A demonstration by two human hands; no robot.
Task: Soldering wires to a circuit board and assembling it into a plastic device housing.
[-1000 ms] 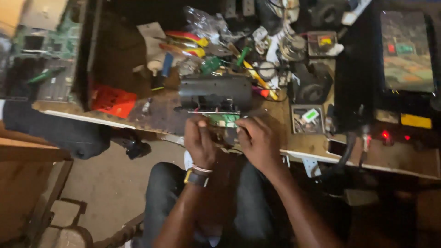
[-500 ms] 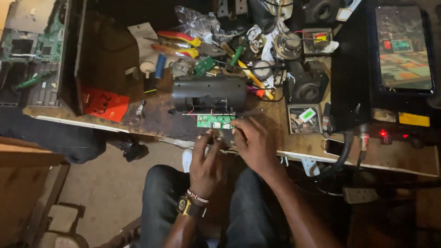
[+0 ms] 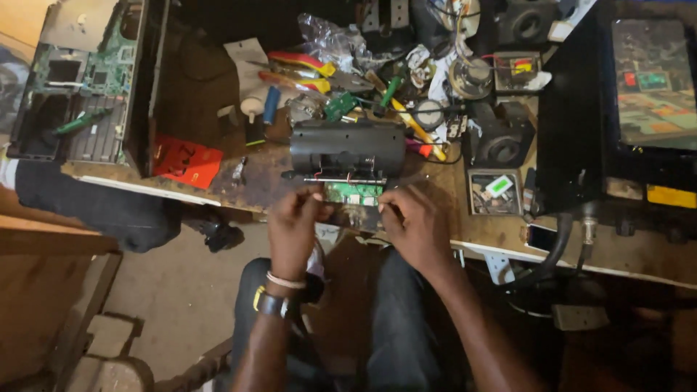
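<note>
A black cylinder-shaped device (image 3: 347, 147) lies on the wooden workbench (image 3: 450, 218) near its front edge. A small green circuit board (image 3: 353, 193) hangs out of its underside on thin wires. My left hand (image 3: 294, 225) pinches the board's left edge with closed fingers. At the board's right edge, my right hand (image 3: 414, 225) grips it between fingertips. Both hands sit just in front of the bench edge, above my lap. I wear a wristband and a watch on the left wrist.
Screwdrivers and pliers (image 3: 298, 65) lie scattered behind the device with small speakers (image 3: 501, 138). An opened computer chassis (image 3: 80, 87) stands at the left, a red card (image 3: 185, 161) beside it. A dark box with a screen (image 3: 639, 94) fills the right. A parts tray (image 3: 495, 192) sits nearby.
The view has drifted down and left a little. My hands have spread apart slightly along the green board; the black device has stayed in place.
</note>
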